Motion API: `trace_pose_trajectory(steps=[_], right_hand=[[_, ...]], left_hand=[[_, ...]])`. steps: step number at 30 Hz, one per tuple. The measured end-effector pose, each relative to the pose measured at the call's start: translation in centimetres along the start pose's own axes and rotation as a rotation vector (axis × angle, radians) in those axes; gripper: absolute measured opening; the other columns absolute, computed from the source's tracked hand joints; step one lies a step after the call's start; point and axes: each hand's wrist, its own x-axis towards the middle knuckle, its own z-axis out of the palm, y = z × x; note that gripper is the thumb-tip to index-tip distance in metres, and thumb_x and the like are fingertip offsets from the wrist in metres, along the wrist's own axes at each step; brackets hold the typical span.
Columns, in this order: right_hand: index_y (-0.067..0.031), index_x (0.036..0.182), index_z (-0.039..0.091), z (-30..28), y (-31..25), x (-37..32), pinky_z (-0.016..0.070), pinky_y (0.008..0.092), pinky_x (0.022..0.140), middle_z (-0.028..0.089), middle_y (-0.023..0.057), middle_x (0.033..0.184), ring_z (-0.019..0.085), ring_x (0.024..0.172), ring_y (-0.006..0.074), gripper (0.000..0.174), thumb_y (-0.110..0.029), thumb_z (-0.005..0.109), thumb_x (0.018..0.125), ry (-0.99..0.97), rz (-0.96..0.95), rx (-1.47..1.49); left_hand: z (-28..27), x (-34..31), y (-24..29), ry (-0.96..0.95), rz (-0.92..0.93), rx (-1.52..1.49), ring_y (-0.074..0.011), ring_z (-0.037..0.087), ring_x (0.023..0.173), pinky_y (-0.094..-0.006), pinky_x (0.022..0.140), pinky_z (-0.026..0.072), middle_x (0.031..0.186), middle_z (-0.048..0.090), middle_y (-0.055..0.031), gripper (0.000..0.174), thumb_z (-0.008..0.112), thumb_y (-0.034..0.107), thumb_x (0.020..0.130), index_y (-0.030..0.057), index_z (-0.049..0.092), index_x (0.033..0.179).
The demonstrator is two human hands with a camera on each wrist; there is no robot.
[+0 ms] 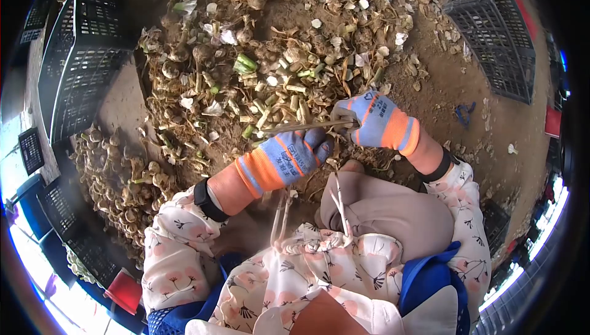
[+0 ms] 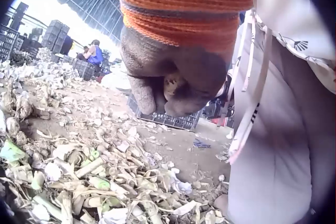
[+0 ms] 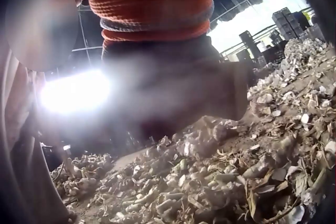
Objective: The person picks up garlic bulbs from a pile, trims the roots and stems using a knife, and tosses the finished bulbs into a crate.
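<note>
Both hands wear blue-grey and orange knitted gloves with dark palms and meet over a heap of garlic trimmings (image 1: 295, 98). A long thin dry garlic stalk (image 1: 295, 127) lies crosswise between them. My left hand (image 1: 286, 158) curls its fingers round it; in the left wrist view a small tan-brown piece (image 2: 171, 85) shows inside the curled dark fingers. At the stalk's right end, my right hand (image 1: 373, 120) grips with bent fingers. Glare and blur hide the right hand's grasp in the right wrist view.
Garlic bulbs (image 1: 126, 181) are piled to the left, beside a tall black crate (image 1: 86, 70). Another black crate (image 1: 495, 34) stands at the far right. Blue handles (image 1: 465, 114) lie on the dirt floor. A person in blue (image 2: 95, 55) sits in the background.
</note>
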Motion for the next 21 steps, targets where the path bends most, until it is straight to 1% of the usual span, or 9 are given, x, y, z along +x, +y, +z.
trace_pose_trajectory(steps=[2,5,6,8,12,13,16,18,21], right_hand=[[-0.0061,0.074,0.056,0.5,1.0,0.1,0.0444,0.0380,0.060,0.059,0.0134,0.072,0.058,0.067,0.0303,0.013,-0.015,0.061,0.066,-0.093,0.004,0.260],[-0.0082,0.078,0.060,2.6,4.9,-3.6,0.0472,0.0347,0.062,0.062,0.0127,0.072,0.060,0.066,0.0273,0.011,-0.017,0.058,0.072,-0.155,0.307,0.171],[-0.0079,0.074,0.058,4.9,7.2,-5.3,0.0462,0.0327,0.061,0.060,0.0110,0.069,0.057,0.063,0.0236,0.013,-0.020,0.060,0.072,-0.085,0.421,0.481],[-0.0069,0.076,0.060,4.2,6.6,-5.9,0.0454,0.0310,0.060,0.061,0.0088,0.070,0.055,0.062,0.0193,0.013,-0.019,0.064,0.072,0.051,0.376,0.460],[-0.0034,0.087,0.062,4.1,6.9,-5.2,0.0475,0.0319,0.066,0.065,0.0090,0.078,0.060,0.070,0.0208,0.017,-0.011,0.063,0.072,0.094,0.514,0.685],[-0.0023,0.090,0.063,4.3,7.1,-5.1,0.0482,0.0320,0.068,0.066,0.0092,0.081,0.062,0.073,0.0213,0.020,-0.009,0.063,0.072,0.128,0.554,0.695],[-0.0016,0.095,0.062,4.6,5.4,-5.5,0.0490,0.0322,0.070,0.066,0.0123,0.084,0.063,0.079,0.0223,0.024,-0.010,0.064,0.072,0.184,0.567,0.636],[-0.0012,0.088,0.062,2.7,3.1,-6.3,0.0489,0.0334,0.065,0.063,0.0164,0.076,0.062,0.070,0.0260,0.023,-0.017,0.067,0.072,0.173,0.495,0.513],[-0.0015,0.082,0.061,2.4,1.3,-9.5,0.0462,0.0304,0.058,0.061,0.0110,0.069,0.056,0.058,0.0210,0.015,-0.012,0.066,0.073,0.211,0.651,0.609]], left_hand=[[-0.4,-0.3,0.1,-0.067,0.014,-0.004,-0.0259,0.058,0.075,-0.0356,0.060,0.0489,0.094,0.054,-0.0113,0.027,0.054,0.013,0.076,0.0046,0.057,0.101],[-0.8,-1.9,-0.6,0.019,-0.017,0.031,-0.0247,0.057,0.074,-0.0343,0.059,0.0486,0.091,0.053,-0.0104,0.029,0.056,0.012,0.070,0.0054,0.056,0.098],[-1.6,-2.6,-1.2,0.048,-0.019,0.001,-0.0250,0.057,0.073,-0.0341,0.060,0.0487,0.089,0.053,-0.0101,0.027,0.055,0.011,0.071,0.0057,0.056,0.097],[-2.4,-6.0,-2.7,-0.119,-0.119,-0.047,-0.0250,0.058,0.073,-0.0344,0.060,0.0488,0.088,0.053,-0.0101,0.025,0.054,0.010,0.074,0.0038,0.054,0.098],[-4.3,-16.2,-6.6,-1.210,-0.487,-0.004,-0.0288,0.058,0.090,-0.0410,0.072,0.0485,0.098,0.058,-0.0133,0.020,0.052,0.021,0.080,0.0060,0.058,0.092],[-4.9,-16.7,-7.7,-1.210,-0.485,0.004,-0.0288,0.058,0.090,-0.0410,0.072,0.0485,0.098,0.058,-0.0133,0.020,0.052,0.021,0.080,0.0060,0.058,0.092],[-7.4,-8.3,-13.2,-0.665,-0.845,-0.105,-0.0299,0.060,0.084,-0.0405,0.070,0.0485,0.092,0.062,-0.0131,0.026,0.059,0.030,0.079,0.0083,0.061,0.092],[-5.2,-2.9,-18.5,0.184,-0.633,0.065,-0.0302,0.061,0.070,-0.0374,0.063,0.0495,0.086,0.062,-0.0123,0.027,0.059,0.029,0.081,0.0100,0.059,0.100],[-5.5,7.8,-22.2,0.378,-0.633,0.124,-0.0346,0.060,0.083,-0.0414,0.073,0.0489,0.097,0.062,-0.0144,0.024,0.053,0.021,0.084,0.0096,0.058,0.105]])
